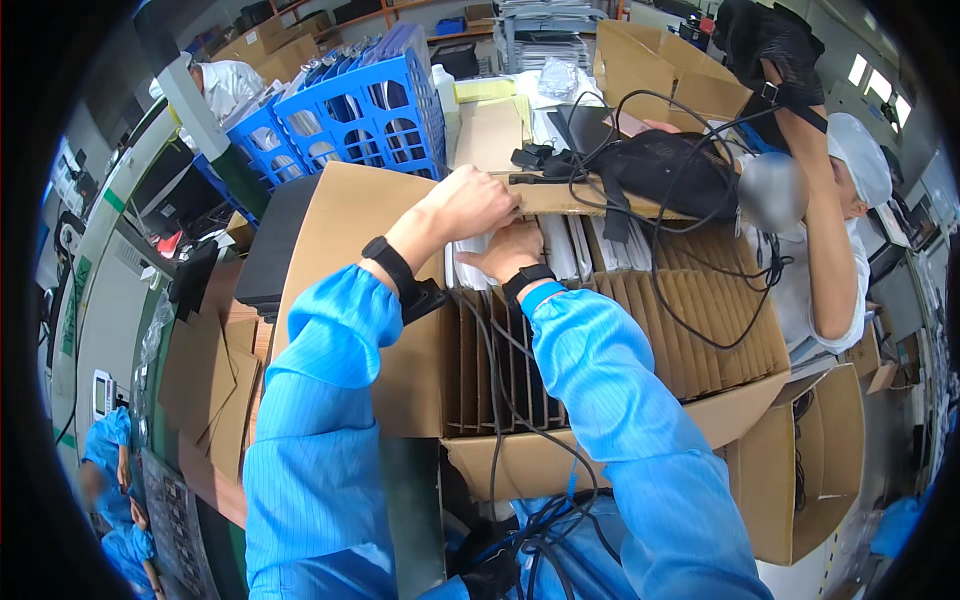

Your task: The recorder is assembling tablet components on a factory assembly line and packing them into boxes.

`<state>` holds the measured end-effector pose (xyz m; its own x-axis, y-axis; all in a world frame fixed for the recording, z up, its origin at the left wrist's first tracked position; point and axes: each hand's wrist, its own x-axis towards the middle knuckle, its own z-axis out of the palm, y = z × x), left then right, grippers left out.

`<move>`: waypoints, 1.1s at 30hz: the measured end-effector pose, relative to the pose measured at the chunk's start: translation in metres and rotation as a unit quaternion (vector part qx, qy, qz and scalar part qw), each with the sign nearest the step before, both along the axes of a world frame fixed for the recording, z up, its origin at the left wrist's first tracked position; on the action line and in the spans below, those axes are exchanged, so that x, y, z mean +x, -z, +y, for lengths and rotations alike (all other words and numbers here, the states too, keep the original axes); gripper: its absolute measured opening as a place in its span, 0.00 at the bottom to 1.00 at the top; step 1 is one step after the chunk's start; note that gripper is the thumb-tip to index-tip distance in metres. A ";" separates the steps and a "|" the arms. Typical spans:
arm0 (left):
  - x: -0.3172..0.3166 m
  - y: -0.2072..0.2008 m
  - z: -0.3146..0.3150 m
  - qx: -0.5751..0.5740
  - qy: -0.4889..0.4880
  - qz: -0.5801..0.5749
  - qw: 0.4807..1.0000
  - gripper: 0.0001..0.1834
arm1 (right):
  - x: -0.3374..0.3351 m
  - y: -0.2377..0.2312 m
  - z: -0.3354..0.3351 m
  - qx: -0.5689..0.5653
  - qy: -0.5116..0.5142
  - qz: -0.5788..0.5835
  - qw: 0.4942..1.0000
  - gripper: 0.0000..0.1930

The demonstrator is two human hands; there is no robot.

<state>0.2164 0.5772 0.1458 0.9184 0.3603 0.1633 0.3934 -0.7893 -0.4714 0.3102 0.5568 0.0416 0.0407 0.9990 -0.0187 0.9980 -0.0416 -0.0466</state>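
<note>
2 sleeves (320,430) spanning box (410,375); left hand (470,205) sitting curled, right hand (512,250) touching packs (563,250), can't tell grips; packs' long edges pointing away.

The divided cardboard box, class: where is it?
In the head view, the divided box sits centrally, beneath the left hand and right hand, with the blue rack beyond its left side.

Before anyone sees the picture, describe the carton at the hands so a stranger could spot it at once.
Follow the blue sleeves up to the left hand and right hand. Both are at the far side of a large open carton. Unlike the lower-right carton, it holds tightly packed cardboard dividers and flat white packets.
</note>
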 end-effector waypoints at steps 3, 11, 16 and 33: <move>-0.003 -0.008 0.001 -0.002 -0.016 0.007 1.000 0.17 | 0.000 -0.017 0.002 -0.124 -0.018 -0.017 0.992 0.57; -0.008 -0.003 0.008 -0.005 0.015 -0.008 1.000 0.18 | -0.004 -0.007 0.012 -0.072 -0.010 0.065 0.995 0.39; 0.000 -0.014 0.007 -0.012 0.009 0.000 1.000 0.17 | 0.011 0.018 0.032 -0.016 -0.049 0.087 0.995 0.24; -0.003 -0.010 0.012 -0.021 0.019 -0.043 0.999 0.14 | 0.044 -0.021 -0.003 -0.029 -0.119 0.379 0.917 0.18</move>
<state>0.2129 0.5888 0.1554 0.9147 0.3345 0.2266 0.4008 -0.8226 -0.4034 0.3541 0.5540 0.0623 -0.2249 0.9744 -0.0043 0.6603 0.1491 -0.7361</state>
